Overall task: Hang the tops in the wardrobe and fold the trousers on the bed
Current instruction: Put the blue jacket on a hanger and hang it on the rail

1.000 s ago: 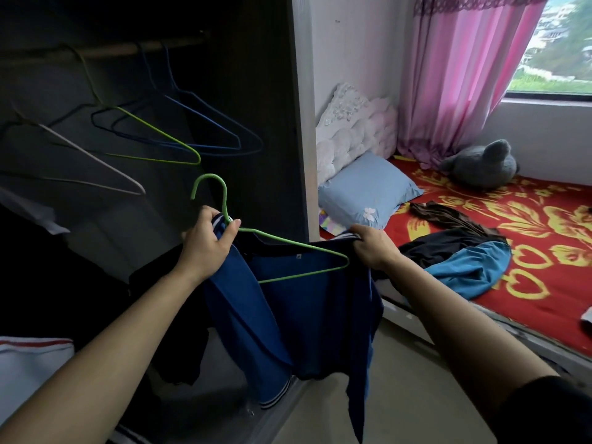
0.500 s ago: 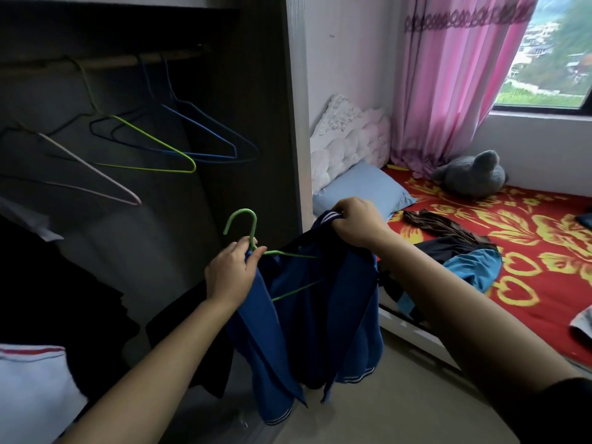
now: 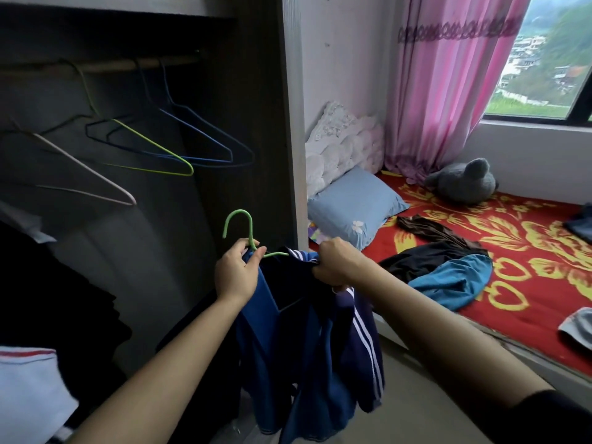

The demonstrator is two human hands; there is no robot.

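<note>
**Two hands, one top, hanger half dressed**

Head view, the only one. Just in front of the wardrobe [image 3: 253,91], low by its right-hand edge: left hand [image 3: 237,272] curled round the neck of the green hanger [image 3: 250,230], thumb and forefinger pinching the wire below the hook. Held so, most likely, to keep the hook bare and upright, ready for lifting.

Right hand [image 3: 334,264] close beside it, closed in a fist on a bunch of the blue top [image 3: 307,341] at collar or shoulder; hard to tell which. Probably tugging the cloth over the hanger's far arm. Only a short run of green wire showing between the hands, the rest buried in fabric, so no telling whether both shoulders seated. Body and white-striped sleeve of the top hanging slack below the hands.

Inside the wardrobe, high up: rail [image 3: 173,61] carrying several empty hangers [image 3: 192,128], gathered toward its right end, apparently with room for one more. Hence, presumably, the stance close to the opening: a short lift from here to there.

Right of the wardrobe: bed [image 3: 528,261] under a red and yellow cover. On it a heap of clothes [image 3: 448,270], dark and light blue, unfolded, at the side nearest the wardrobe. Pillow [image 3: 352,206] right against the wardrobe's outer side.

Judged from this: hanging step in hand but unfinished, folding not yet begun.
</note>
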